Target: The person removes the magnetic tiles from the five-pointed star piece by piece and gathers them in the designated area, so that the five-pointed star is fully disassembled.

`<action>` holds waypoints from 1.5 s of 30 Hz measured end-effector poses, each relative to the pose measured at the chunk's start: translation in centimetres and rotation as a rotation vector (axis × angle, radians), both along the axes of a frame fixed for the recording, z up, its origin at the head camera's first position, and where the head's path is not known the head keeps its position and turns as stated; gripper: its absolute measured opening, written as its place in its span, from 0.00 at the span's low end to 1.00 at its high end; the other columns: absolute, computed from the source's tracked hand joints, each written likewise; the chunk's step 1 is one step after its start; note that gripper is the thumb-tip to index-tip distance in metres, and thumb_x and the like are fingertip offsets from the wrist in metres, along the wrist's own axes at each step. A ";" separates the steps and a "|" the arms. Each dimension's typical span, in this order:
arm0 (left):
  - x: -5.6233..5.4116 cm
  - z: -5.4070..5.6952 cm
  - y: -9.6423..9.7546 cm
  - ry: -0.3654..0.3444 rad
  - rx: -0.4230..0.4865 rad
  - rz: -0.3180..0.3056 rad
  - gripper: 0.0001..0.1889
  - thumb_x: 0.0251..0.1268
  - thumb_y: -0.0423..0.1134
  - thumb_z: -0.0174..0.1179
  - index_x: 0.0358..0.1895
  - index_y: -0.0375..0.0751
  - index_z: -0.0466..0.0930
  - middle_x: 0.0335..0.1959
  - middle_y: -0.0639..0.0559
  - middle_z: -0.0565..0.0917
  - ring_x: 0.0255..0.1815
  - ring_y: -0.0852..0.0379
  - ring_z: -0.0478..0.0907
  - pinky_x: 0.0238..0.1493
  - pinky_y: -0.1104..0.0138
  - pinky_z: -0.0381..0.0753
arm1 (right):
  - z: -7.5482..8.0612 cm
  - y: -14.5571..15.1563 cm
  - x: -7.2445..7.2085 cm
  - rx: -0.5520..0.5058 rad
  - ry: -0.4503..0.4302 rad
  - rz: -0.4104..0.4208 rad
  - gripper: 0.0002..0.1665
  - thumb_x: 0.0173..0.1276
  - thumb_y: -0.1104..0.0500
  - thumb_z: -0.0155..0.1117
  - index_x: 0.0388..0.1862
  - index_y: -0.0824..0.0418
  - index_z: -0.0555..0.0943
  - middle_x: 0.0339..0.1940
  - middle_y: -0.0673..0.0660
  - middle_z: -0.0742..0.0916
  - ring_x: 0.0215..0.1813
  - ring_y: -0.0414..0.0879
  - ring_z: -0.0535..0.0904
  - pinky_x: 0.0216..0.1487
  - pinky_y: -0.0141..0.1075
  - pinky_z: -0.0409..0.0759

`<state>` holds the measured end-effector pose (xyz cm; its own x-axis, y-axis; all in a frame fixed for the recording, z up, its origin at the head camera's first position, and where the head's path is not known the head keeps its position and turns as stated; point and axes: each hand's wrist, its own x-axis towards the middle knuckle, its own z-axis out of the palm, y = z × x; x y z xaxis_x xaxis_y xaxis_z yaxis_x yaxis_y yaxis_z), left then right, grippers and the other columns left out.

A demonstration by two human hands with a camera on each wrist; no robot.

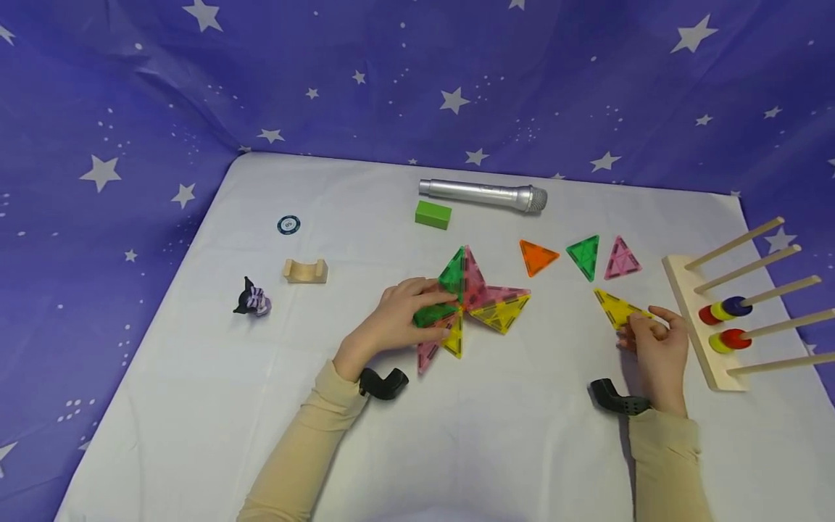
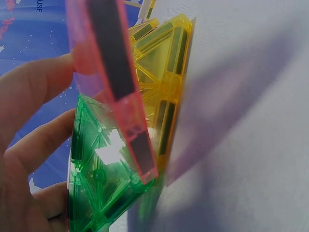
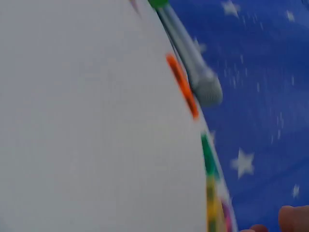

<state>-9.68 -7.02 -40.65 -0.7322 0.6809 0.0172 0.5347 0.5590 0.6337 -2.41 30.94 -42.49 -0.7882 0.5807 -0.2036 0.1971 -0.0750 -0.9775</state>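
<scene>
fingers [image 2: 41, 145] of the left hand [image 1: 406, 313] are spread from one another and curled round the 9 o'clock side of the tile cluster [image 1: 499, 319]. this cluster is a star-like assembly of translucent green, pink and yellow triangles, located near the middle of the white table [image 1: 215, 428]. the left wrist view shows digits against the pink panel [image 2: 130, 113] and the green panel [image 2: 108, 198].

thumb and fingers of the right hand [image 1: 659, 355] are bent and pinch the loose yellow tile [image 1: 612, 304] at its 4 o'clock end. this tile is at 3 o'clock from the cluster, well apart from it. the right wrist view is blurred.

positions of other components, taken from the cluster:
- orange tile [image 1: 538, 258]: 2 o'clock, near.
- green tile [image 1: 585, 255] and pink tile [image 1: 622, 261]: between 2 and 3 o'clock, side by side.
- peg rack [image 1: 687, 290]: 3 o'clock, beyond the right hand; coloured rings on two pegs.
- silver microphone [image 1: 479, 193]: 12 o'clock.
- green block [image 1: 433, 215]: 11 o'clock, just beside the microphone.
- round chip [image 1: 289, 225]: 10 o'clock.
- wooden cradle [image 1: 305, 272]: between 9 and 10 o'clock.
- small black-and-purple figure [image 1: 254, 299]: 9 o'clock.
</scene>
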 end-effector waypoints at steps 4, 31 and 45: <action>0.0 0.0 -0.1 0.000 -0.014 0.001 0.27 0.55 0.56 0.59 0.60 0.57 0.71 0.64 0.45 0.64 0.65 0.49 0.54 0.57 0.50 0.54 | 0.6 -4.8 0.1 0.161 0.135 0.236 0.18 0.64 0.67 0.57 0.50 0.66 0.65 0.22 0.51 0.83 0.23 0.39 0.79 0.24 0.25 0.74; 1.0 1.4 0.3 -0.020 -0.185 0.094 0.32 0.55 0.60 0.57 0.63 0.53 0.68 0.57 0.47 0.70 0.54 0.51 0.64 0.51 0.58 0.68 | -0.4 -18.3 1.6 0.533 0.289 0.939 0.27 0.55 0.58 0.69 0.49 0.60 0.66 0.40 0.51 0.84 0.37 0.45 0.76 0.40 0.38 0.72; 0.8 1.2 0.0 -0.005 -0.157 0.102 0.23 0.54 0.43 0.64 0.56 0.55 0.74 0.50 0.49 0.72 0.48 0.53 0.65 0.43 0.60 0.72 | 0.4 -18.6 2.1 0.763 0.338 0.958 0.27 0.54 0.61 0.67 0.55 0.58 0.74 0.49 0.51 0.80 0.50 0.45 0.73 0.51 0.45 0.69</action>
